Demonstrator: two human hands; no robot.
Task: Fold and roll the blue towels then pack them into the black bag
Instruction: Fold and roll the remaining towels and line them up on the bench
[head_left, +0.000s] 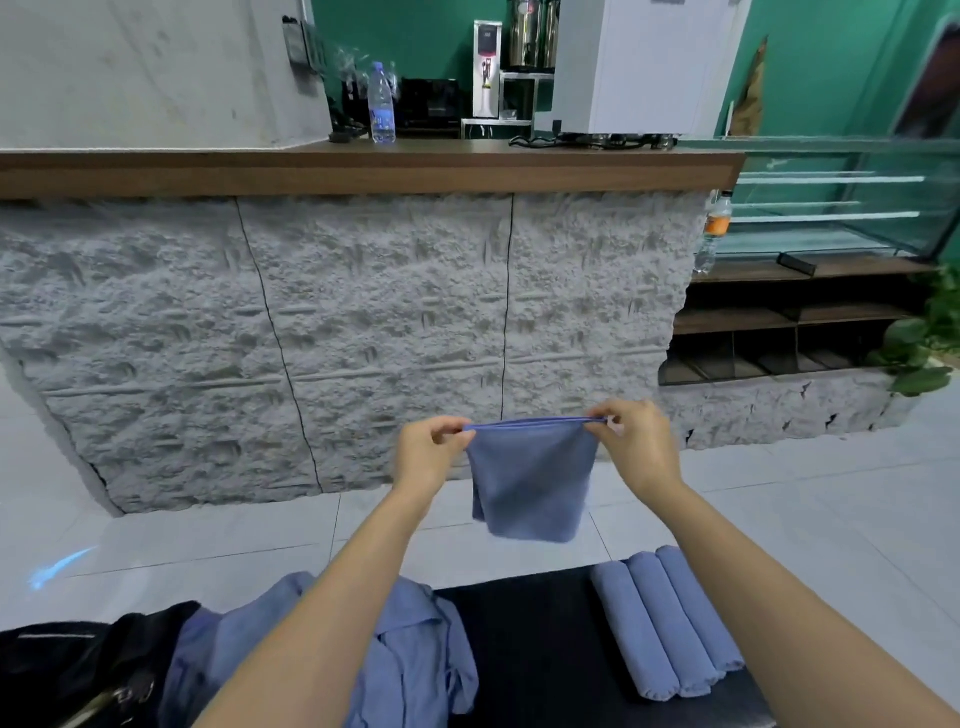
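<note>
A blue towel (532, 478) hangs folded in the air in front of me, its doubled top edge stretched level. My left hand (423, 457) pinches its left top corner and my right hand (636, 441) pinches its right top corner. Below, on a black table (540, 649), three rolled blue towels (665, 623) lie side by side at the right. A heap of loose blue towels (410, 660) lies at the left, partly hidden by my left forearm. The black bag (67, 665) sits at the bottom left corner.
A grey stone-faced counter (337, 312) with a wooden top stands across the tiled floor ahead. A water bottle (382, 104) and drink machines stand on it. Dark wooden shelves (779, 332), a glass case and a green plant (930, 343) are at the right.
</note>
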